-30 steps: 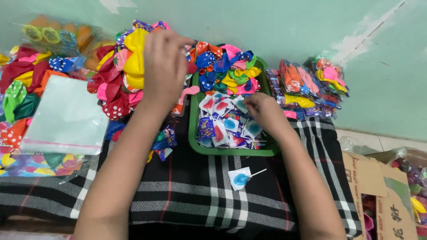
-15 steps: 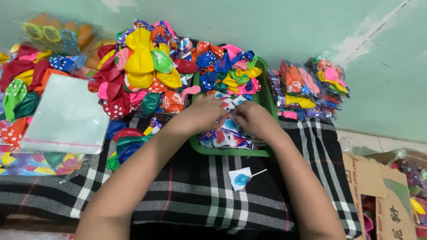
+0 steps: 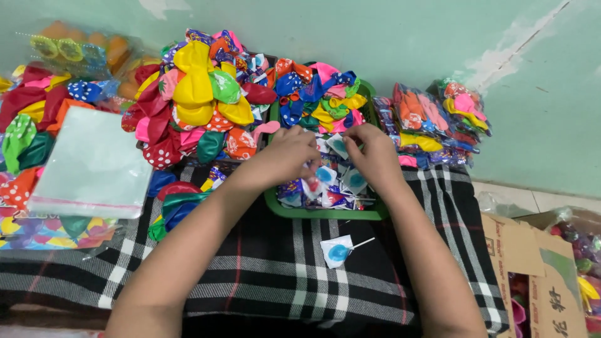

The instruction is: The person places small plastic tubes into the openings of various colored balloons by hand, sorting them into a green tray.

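Both hands work inside the green tray (image 3: pixel 325 213) of small wrapped lollipops (image 3: pixel 335 188), far of the checked cloth (image 3: pixel 250 269). The left hand (image 3: pixel 294 156) pinches a packet in its grip; the right hand (image 3: pixel 369 150) has fingers curled over the pile, and whether they hold one I cannot tell. One blue lollipop (image 3: pixel 338 251) lies apart on the near cloth; most remain in the tray, so little seems sorted out.

Tray (image 3: pixel 325 214): on cloth (image 3: pixel 250 269), holding wrapped lollipops (image 3: pixel 338 188) | both hands in tray | balloon heap (image 3: pixel 200 106): left of tray | loose lollipop (image 3: pixel 339 251): before tray | stack of clear bags (image 3: pixel 94 164): far left | cardboard box (image 3: pixel 532 263): right
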